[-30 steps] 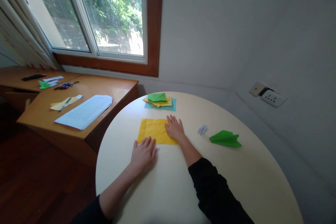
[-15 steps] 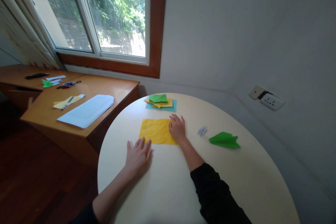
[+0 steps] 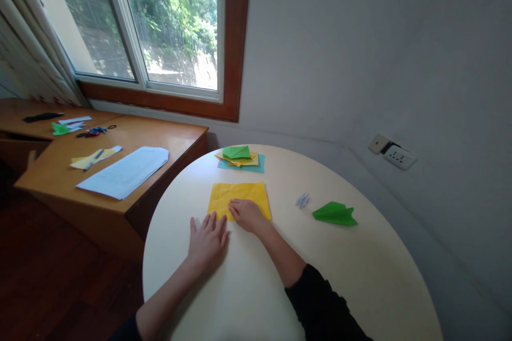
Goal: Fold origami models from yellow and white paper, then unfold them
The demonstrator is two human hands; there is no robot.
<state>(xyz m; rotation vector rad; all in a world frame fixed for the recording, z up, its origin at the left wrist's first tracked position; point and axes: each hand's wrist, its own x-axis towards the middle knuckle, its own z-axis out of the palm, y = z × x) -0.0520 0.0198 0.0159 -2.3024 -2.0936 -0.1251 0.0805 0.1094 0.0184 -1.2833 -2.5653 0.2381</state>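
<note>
A creased yellow sheet of paper (image 3: 252,195) lies on the round white table (image 3: 240,287). My left hand (image 3: 207,240) rests palm down with fingers spread, its fingertips on the sheet's near left edge. Across the lower middle of the paper lies my right hand (image 3: 248,215), flat, fingers stretched out toward the left and covering part of the sheet. Neither hand grips anything.
Beyond the sheet sits a stack of folded green, yellow and blue papers (image 3: 240,160). To the right are a small white folded paper (image 3: 303,201) and a green paper plane (image 3: 336,214). A wooden desk (image 3: 176,136) holds white sheets (image 3: 126,170) and scissors (image 3: 98,130).
My right hand has slid from the sheet's right side leftward and nearer to me, toward my left hand. The left hand stays at the near left edge. The view has shifted slightly.
</note>
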